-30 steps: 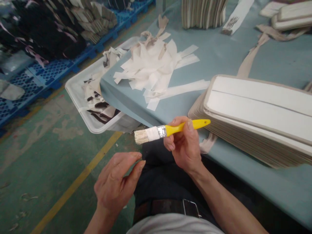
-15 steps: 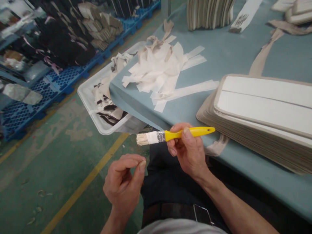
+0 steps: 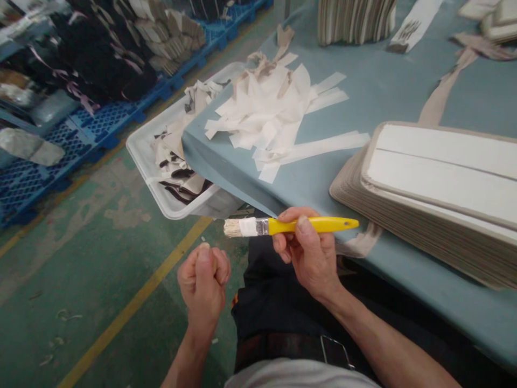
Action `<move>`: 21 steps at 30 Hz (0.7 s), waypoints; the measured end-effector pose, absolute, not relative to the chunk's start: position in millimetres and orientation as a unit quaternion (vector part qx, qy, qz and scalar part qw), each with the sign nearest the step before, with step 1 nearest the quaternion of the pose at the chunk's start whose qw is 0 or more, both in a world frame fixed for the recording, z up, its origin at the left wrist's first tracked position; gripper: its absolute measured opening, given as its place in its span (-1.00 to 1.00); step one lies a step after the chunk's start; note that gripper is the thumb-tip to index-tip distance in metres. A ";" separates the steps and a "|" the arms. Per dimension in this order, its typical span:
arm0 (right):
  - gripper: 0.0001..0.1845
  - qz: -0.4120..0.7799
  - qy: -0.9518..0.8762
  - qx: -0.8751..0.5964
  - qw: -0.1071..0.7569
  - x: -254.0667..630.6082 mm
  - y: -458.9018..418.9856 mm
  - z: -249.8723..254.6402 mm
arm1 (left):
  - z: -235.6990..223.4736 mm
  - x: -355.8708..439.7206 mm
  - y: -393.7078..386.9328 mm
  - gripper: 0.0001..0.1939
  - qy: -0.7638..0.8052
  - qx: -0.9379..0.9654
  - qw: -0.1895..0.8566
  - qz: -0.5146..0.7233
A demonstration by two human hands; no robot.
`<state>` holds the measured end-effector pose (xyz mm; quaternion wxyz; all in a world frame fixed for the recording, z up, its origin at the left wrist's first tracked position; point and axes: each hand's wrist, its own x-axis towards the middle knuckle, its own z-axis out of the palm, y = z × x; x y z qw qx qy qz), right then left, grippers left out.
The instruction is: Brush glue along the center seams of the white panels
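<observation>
My right hand (image 3: 310, 256) holds a paintbrush (image 3: 278, 226) by its yellow handle, level, just off the table edge. The pale bristles point left, and a white band wraps their base beside the metal ferrule. Below the bristles, my left hand (image 3: 205, 277) is closed in a fist with the thumb on top, apart from the brush. Anything inside those fingers is hidden. To the right of the handle stands a stack of long, round-cornered boards (image 3: 436, 167), white on top.
A blue-grey covered table (image 3: 396, 86) carries a heap of white strips (image 3: 270, 113) and another stack of panels (image 3: 355, 21). Under its left corner sits a white plastic bin (image 3: 161, 199) of scraps. Loaded blue pallets (image 3: 89, 134) stand on the green floor at left.
My left hand has turned and gone from a thumb-and-finger pinch to a fist, with its fingers lower than before. The brush has levelled slightly in my right hand.
</observation>
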<state>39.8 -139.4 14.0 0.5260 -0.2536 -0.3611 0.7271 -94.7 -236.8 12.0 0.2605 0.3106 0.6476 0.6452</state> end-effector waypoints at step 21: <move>-0.71 0.631 -0.622 -0.177 0.428 22.3 -134.7 -10.8 | -0.7 -146.9 -271.9 -0.49 0.837 0.281 0.107 0.457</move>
